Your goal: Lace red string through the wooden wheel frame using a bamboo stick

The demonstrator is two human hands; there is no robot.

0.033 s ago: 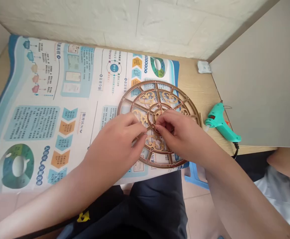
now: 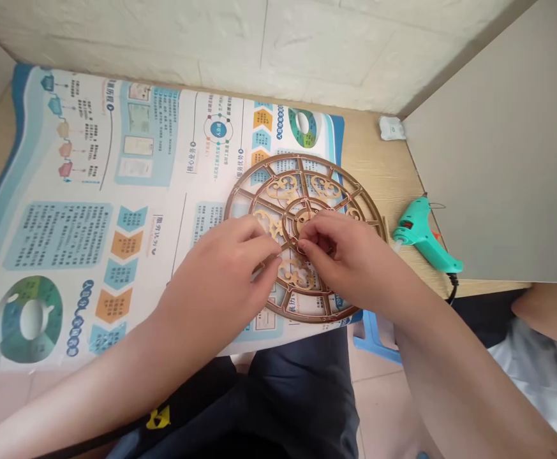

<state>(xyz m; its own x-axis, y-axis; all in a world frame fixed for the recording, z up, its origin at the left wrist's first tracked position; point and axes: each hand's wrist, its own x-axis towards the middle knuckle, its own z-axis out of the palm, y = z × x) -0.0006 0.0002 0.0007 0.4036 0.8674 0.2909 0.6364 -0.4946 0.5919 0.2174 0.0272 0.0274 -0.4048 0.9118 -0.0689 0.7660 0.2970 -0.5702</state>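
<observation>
Hands meet right over the middle of a round wooden fretwork disc (image 2: 307, 185), which lies flat on a big printed poster (image 2: 91, 210) spread across the desk. The disc sits toward 2 o'clock of the poster's centre, with its near rim hanging just over the poster's front edge, above the person's lap. The left hand (image 2: 221, 280) comes in from 7 o'clock, fingers curled and bunched, thumb and forefinger tips pinched down on a small gold scroll ornament (image 2: 293, 273) just below the disc's hub. The right hand (image 2: 349, 255) comes in from 5 o'clock, fingers bent too, tips pressed together at the hub and touching the same little cluster of gold pieces, so both hands are basically fingertip to fingertip. Can't really tell whether either hand has a loose piece lifted or is just pressing on it, the fingers hide that bit. More gold scrolls (image 2: 282, 187) sit in the spoke gaps at 12 o'clock of the hub. Off at 3 o'clock of the disc, well clear of the right hand, a teal glue gun (image 2: 424, 234) lies on bare desk wood (image 2: 378, 166) with its black cord dropping off the front edge. A small white packet (image 2: 392, 128) sits at 1 o'clock, back by the wall.
</observation>
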